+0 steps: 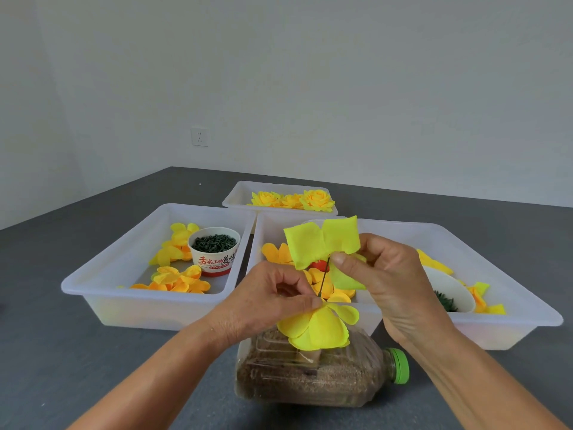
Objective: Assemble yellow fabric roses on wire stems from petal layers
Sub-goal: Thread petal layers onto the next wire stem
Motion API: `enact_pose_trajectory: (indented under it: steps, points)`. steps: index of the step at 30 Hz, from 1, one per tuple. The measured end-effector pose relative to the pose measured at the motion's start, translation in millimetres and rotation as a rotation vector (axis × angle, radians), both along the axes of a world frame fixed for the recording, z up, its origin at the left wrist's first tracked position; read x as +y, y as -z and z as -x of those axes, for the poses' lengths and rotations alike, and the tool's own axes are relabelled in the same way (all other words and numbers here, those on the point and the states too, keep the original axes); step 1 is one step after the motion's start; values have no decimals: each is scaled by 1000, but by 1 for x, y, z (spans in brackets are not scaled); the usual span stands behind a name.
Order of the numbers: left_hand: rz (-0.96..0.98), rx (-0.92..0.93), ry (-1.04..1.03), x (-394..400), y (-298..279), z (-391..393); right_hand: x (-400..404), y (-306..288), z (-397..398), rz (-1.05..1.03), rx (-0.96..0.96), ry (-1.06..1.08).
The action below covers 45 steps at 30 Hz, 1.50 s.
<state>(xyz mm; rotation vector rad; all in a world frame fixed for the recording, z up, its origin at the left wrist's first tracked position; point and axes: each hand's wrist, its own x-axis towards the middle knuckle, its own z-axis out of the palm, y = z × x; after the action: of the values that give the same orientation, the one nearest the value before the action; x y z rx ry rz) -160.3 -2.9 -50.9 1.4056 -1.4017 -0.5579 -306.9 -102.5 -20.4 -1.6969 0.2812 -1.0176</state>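
At the left of the frame sits a white tray with loose orange and yellow petals and a paper cup full of small dark green bits. A far tray at the top middle holds finished yellow roses.

In the middle, the left hand curls its fingers and pinches the thin wire stem just above the petals already on it. That half-made flower hangs over a bottle full of brown grains, lying on its side.

The right hand pinches a new petal layer with thumb and fingers at the top tip of the wire.

What could go wrong? The wire is thin and bendy. If the right hand pushes crooked, the wire may bend, miss the middle hole, or tear the petal. If the left pinch gets loose, the lower petals may slide down. The sharp tip could also poke the thumb pressed right beside it.
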Motion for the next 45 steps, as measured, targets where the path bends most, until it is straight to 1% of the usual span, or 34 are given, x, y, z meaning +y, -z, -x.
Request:
enact_pose_trajectory:
  steps: [3, 7, 12, 17, 18, 21, 22, 23, 24, 26, 31, 33, 35, 37, 40, 45]
  points:
    - [4, -9, -3, -1, 1, 0, 1, -1, 3, -15, 15, -40]
    - [15, -10, 1, -1, 2, 0, 3, -1, 3, -14, 21, -42]
    - [19, -21, -7, 0, 2, 0, 6, -1, 3, 140, 27, 61]
    - [11, -23, -4, 0, 1, 0, 6, 4, 6, 453, 40, 199]
    - [1, -22, 7, 1, 1, 0, 6, 4, 7, 552, 27, 231]
    - [-22, -1, 21, 1, 0, 1, 4, 4, 6, 934, 21, 351]
    - [-25, 8, 16, 1, 0, 1, 2, 3, 6, 1016, 26, 391]
    - [-25, 13, 12, 0, 0, 1, 1, 3, 6, 1051, 31, 416]
    - [-22, 10, 11, 0, 0, 1, 1, 3, 6, 1043, 33, 425]
    - [-10, -8, 10, 0, 1, 1, 3, 3, 6, 946, 36, 403]
    - [15, -37, -24, 2, 1, 1, 7, 2, 5, 436, 83, 221]
    - [16, -36, -33, 3, 0, 1, 6, 1, 5, 289, 81, 144]
    - [16, -29, -39, 4, -1, 1, 5, -1, 6, 191, 60, 73]
    - [10, -41, -38, 5, -2, 0, 4, -3, 5, 166, 57, 34]
    - [0, -51, -42, 6, -2, 0, 4, -3, 3, 204, 43, 52]
    - [-6, -47, -45, 6, -3, 1, 4, 0, 5, 401, 14, 135]
